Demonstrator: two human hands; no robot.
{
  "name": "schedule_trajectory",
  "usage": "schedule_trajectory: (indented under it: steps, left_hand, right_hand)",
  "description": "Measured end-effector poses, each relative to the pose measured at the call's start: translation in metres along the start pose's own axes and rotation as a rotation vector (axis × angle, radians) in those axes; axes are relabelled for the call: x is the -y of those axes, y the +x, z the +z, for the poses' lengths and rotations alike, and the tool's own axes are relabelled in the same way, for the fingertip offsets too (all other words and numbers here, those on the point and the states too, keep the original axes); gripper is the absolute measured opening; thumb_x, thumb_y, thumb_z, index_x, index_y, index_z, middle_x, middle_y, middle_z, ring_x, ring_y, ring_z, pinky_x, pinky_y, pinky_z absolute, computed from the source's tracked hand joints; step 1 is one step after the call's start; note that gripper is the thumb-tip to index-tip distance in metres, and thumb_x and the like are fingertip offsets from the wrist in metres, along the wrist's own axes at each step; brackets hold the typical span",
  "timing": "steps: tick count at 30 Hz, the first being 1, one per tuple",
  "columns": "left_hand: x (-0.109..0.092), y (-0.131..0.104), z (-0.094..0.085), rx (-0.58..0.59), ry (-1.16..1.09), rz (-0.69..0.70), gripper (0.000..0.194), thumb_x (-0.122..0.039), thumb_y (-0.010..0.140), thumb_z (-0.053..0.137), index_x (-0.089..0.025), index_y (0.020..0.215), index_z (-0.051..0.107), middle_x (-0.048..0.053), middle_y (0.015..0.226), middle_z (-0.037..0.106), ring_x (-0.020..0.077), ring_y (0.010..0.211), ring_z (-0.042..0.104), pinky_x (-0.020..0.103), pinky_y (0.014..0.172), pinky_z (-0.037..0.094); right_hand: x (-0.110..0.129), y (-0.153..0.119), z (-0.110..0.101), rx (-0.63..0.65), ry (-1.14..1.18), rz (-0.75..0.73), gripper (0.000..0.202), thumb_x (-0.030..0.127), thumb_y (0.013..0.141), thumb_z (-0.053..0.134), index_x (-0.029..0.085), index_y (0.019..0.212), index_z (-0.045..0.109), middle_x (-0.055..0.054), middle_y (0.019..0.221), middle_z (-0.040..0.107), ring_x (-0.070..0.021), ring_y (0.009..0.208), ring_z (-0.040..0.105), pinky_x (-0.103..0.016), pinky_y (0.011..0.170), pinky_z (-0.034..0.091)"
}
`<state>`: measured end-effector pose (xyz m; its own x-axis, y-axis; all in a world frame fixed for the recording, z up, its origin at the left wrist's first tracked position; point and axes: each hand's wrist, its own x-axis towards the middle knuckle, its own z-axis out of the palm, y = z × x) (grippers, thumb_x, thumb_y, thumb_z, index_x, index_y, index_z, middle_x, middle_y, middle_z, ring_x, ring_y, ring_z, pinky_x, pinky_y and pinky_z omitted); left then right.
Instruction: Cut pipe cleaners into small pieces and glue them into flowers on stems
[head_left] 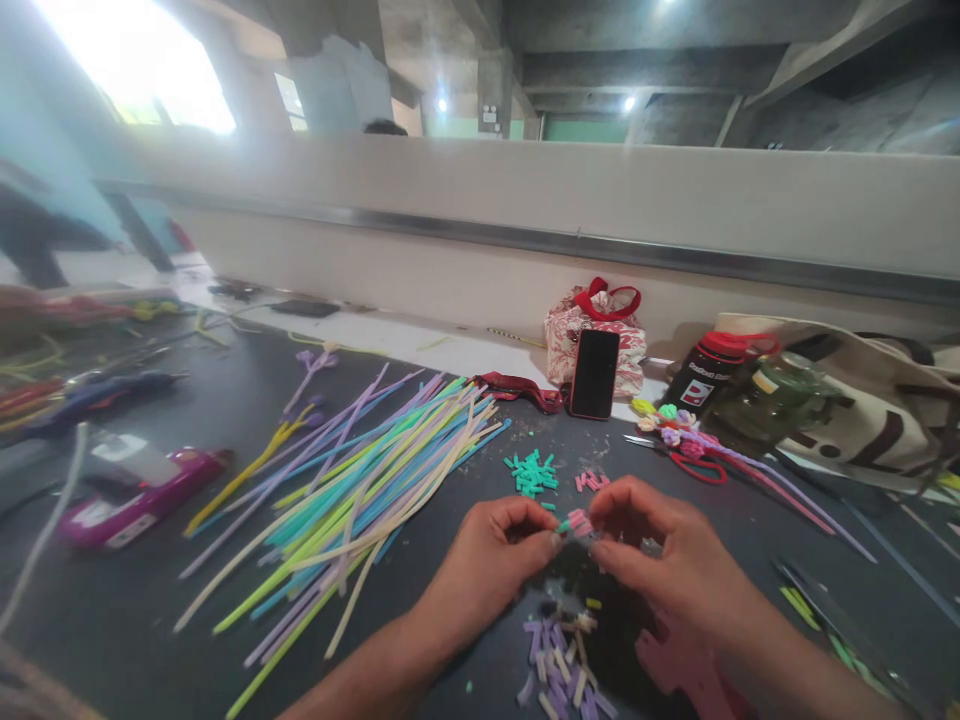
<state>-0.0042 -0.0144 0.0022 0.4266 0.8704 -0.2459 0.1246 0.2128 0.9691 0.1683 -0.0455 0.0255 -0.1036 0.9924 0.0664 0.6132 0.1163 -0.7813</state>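
My left hand (504, 550) pinches a small green piece at the left end of a little pink bundle (578, 523). On the bundle's right side, the fingertips of my right hand (645, 535) are closed round it. Just beyond my hands lie a pile of short green pieces (532, 472) and a few pink pieces (592, 481). Nearer to me, below the hands, is a pile of short purple and cream pieces (562, 665). Long pastel fuzzy stems (367, 480) are spread over the dark table (420, 640) to the left of my hands.
A magenta glue gun (142, 500) lies at the left. Behind my hands a phone (595, 373) leans on a patterned bag (559, 335). Red-handled scissors (697, 466), stem flowers (671, 420), a black bottle (705, 375) and a green jug (776, 400) stand or lie at the right.
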Motion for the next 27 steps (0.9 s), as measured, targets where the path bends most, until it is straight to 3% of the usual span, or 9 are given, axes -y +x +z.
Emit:
schedule_trajectory:
  steps: [8, 12, 17, 22, 27]
  left_hand:
    - [0.000, 0.000, -0.006, -0.009, -0.057, 0.119, 0.020, -0.031, 0.070, 0.056, -0.012, 0.065, 0.061, -0.003, 0.057, 0.051, 0.0060, 0.053, 0.040, 0.018, 0.052, 0.031]
    - [-0.001, 0.000, -0.007, 0.008, -0.022, 0.075, 0.018, -0.031, 0.068, 0.058, -0.014, 0.068, 0.060, -0.004, 0.055, 0.050, 0.0048, 0.047, 0.039, 0.017, 0.047, 0.031]
    - [-0.005, -0.003, -0.010, 0.071, 0.063, 0.041, 0.018, -0.032, 0.069, 0.055, -0.015, 0.071, 0.058, -0.004, 0.055, 0.049, 0.0063, 0.046, 0.042, 0.018, 0.044, 0.035]
    - [-0.004, -0.003, -0.013, -0.013, 0.196, 0.172, 0.016, -0.030, 0.071, 0.052, -0.015, 0.072, 0.058, -0.003, 0.059, 0.053, 0.0061, 0.050, 0.042, 0.017, 0.046, 0.032]
    - [-0.004, 0.001, -0.006, -0.080, 0.248, 0.274, 0.011, -0.027, 0.071, 0.052, -0.017, 0.070, 0.058, -0.004, 0.062, 0.055, 0.0071, 0.055, 0.044, 0.018, 0.052, 0.034]
  right_hand:
    - [-0.006, 0.004, 0.005, 0.044, 0.112, 0.044, 0.009, 0.023, 0.071, 0.057, 0.021, 0.080, 0.057, 0.003, 0.069, 0.057, -0.0118, 0.061, 0.051, -0.022, 0.055, 0.039]
    - [-0.006, 0.008, -0.001, 0.113, 0.347, 0.125, 0.016, 0.033, 0.076, 0.054, 0.019, 0.082, 0.059, 0.002, 0.065, 0.056, -0.0113, 0.058, 0.051, -0.020, 0.051, 0.038]
    - [-0.005, 0.009, -0.007, 0.122, 0.381, 0.114, 0.020, 0.034, 0.078, 0.051, 0.017, 0.079, 0.061, 0.000, 0.069, 0.057, -0.0117, 0.059, 0.053, -0.020, 0.048, 0.037]
    - [-0.001, 0.005, 0.001, 0.156, 0.354, 0.137, 0.017, 0.030, 0.078, 0.050, 0.017, 0.085, 0.060, 0.001, 0.065, 0.055, -0.0115, 0.057, 0.050, -0.020, 0.047, 0.036]
    - [-0.002, 0.005, 0.015, 0.129, 0.440, 0.164, 0.025, 0.020, 0.066, 0.060, 0.017, 0.091, 0.055, 0.000, 0.076, 0.056, -0.0106, 0.060, 0.049, -0.019, 0.049, 0.036]
